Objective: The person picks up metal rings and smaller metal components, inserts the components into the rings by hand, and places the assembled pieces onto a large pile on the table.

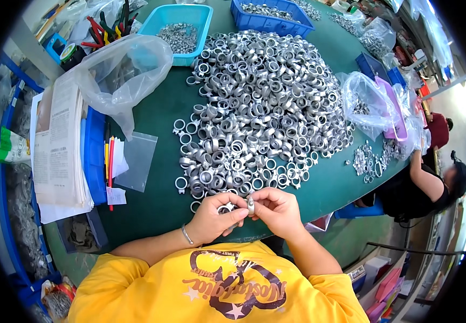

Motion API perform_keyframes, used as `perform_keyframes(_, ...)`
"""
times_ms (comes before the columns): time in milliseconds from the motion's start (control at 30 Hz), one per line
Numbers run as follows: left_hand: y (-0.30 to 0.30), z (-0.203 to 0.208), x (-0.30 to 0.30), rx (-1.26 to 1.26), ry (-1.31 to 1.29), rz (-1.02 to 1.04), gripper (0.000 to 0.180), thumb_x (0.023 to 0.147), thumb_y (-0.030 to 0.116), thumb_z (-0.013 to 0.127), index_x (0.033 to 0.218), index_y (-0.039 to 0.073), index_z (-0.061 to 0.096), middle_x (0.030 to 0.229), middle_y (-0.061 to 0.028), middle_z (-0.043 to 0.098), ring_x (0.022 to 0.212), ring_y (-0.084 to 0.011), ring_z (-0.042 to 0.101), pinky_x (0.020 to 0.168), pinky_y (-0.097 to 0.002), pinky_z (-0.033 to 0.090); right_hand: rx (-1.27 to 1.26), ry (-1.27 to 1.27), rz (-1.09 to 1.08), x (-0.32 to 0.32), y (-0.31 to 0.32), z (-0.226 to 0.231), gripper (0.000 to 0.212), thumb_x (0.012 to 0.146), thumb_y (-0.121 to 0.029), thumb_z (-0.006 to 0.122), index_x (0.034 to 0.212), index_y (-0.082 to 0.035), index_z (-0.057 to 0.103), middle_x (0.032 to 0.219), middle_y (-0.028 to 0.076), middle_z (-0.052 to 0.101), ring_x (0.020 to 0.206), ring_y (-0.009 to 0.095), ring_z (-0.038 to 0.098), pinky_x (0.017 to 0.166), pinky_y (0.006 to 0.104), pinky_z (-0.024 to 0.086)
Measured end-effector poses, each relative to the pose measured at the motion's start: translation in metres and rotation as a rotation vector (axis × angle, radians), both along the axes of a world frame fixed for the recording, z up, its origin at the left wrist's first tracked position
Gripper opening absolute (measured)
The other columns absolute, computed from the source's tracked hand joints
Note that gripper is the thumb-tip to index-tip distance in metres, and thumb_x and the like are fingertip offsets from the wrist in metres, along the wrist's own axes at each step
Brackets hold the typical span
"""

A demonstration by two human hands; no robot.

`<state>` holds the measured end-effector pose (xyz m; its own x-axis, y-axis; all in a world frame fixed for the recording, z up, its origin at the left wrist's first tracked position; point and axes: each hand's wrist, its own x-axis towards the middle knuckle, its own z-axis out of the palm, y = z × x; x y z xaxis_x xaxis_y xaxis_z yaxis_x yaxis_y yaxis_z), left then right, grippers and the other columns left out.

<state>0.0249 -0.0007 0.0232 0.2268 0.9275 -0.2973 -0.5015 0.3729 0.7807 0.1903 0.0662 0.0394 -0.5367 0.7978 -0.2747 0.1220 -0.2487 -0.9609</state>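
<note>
Near the front edge of the table my two hands meet over small metal parts. My left hand [215,218] is closed around silver metal rings [223,210], partly hidden by the fingers. Between the fingertips of my right hand [278,211], a single silver metal ring [251,206] is pinched upright, close to the left fingertips. Just beyond both hands lies a large heap of similar rings [265,91], many with small lugs on the side.
A turquoise basin [205,32] and a blue crate [303,27] of small parts stand behind the heap. Plastic bag [152,54], papers [61,156] and pencils [111,172] lie left. At right, a co-worker [426,183] sits by a pink tray [397,110].
</note>
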Motion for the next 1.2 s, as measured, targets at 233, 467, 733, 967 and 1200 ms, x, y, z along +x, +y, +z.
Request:
perform_keyframes(233, -0.001, 0.002, 0.002, -0.01, 0.018, 0.02, 0.011, 0.084, 0.011, 0.059, 0.092, 0.004, 0.059, 0.07, -0.0017, 0.058, 0.047, -0.0033, 0.045, 0.04, -0.0153, 0.033, 0.574, -0.083, 0.039, -0.002, -0.001, 0.0, 0.012, 0.075, 0.006, 0.061, 0.086, 0.002, 0.062, 0.083, 0.01, 0.062, 0.069, 0.013, 0.061, 0.058, 0.0217, 0.05)
perform_keyframes(467, 0.0, 0.002, 0.0, 0.019, 0.148, -0.019, 0.007, 0.083, 0.006, 0.058, 0.089, 0.003, 0.057, 0.071, -0.0024, 0.057, 0.046, -0.0044, 0.045, 0.04, -0.0177, 0.033, 0.558, -0.016, 0.037, -0.003, 0.001, -0.001, 0.015, 0.075, 0.008, 0.058, 0.088, 0.002, 0.061, 0.083, 0.01, 0.061, 0.071, 0.017, 0.061, 0.062, 0.0237, 0.05)
perform_keyframes(733, 0.001, 0.004, 0.001, -0.141, -0.092, -0.003, 0.015, 0.086, 0.006, 0.051, 0.1, 0.001, 0.052, 0.071, -0.0087, 0.055, 0.047, -0.0094, 0.044, 0.041, -0.0203, 0.034, 0.711, -0.244, -0.152, 0.002, 0.028, 0.0, 0.012, 0.074, 0.003, 0.062, 0.085, -0.001, 0.062, 0.077, 0.009, 0.059, 0.065, 0.018, 0.059, 0.056, 0.0246, 0.047)
perform_keyframes(967, 0.0, 0.008, 0.004, -0.048, -0.127, 0.26, 0.009, 0.086, 0.005, 0.053, 0.094, 0.001, 0.053, 0.074, -0.009, 0.057, 0.054, -0.0094, 0.05, 0.043, -0.0215, 0.039, 0.411, -0.049, -0.181, -0.004, 0.026, -0.01, 0.015, 0.084, -0.003, 0.053, 0.098, -0.001, 0.06, 0.093, 0.009, 0.058, 0.078, 0.019, 0.058, 0.064, 0.0261, 0.047)
perform_keyframes(1200, 0.042, 0.041, 0.022, 1.032, 1.191, 0.265, 0.024, 0.068, 0.019, 0.069, 0.088, 0.007, 0.062, 0.092, -0.0065, 0.058, 0.087, -0.0235, 0.055, 0.08, -0.0374, 0.041, -0.866, 0.994, -0.079, -0.033, 0.0, 0.004, 0.046, 0.094, -0.039, 0.031, 0.123, -0.006, 0.044, 0.122, 0.011, 0.048, 0.114, 0.024, 0.044, 0.098, 0.038, 0.033)
